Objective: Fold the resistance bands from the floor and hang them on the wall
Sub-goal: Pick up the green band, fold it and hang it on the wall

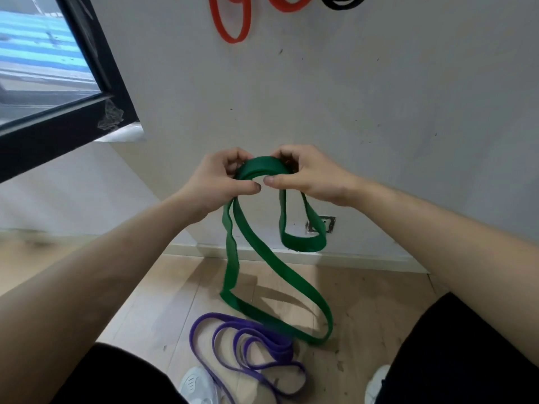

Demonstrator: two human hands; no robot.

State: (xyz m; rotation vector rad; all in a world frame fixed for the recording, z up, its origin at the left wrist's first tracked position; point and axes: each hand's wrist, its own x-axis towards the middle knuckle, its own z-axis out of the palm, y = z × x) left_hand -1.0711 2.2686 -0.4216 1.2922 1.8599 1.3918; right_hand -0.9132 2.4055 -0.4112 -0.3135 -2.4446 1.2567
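Head view: the left hand (221, 182) and right hand (306, 176) sit close together, thumbs nearly touching, each pinching the top bend of the green band (264, 167). This grip likely gathers its layers into a fold. Its long loop hangs to the floor (379, 304); a short loop dangles right. The purple band (248, 345) lies on the floor, awaiting its turn. The red bands (230, 27) and black bands (341, 2) hang on the wall (379, 97).

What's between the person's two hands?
The bunched top of the green band, pinched by the left hand and right hand, in the head view.
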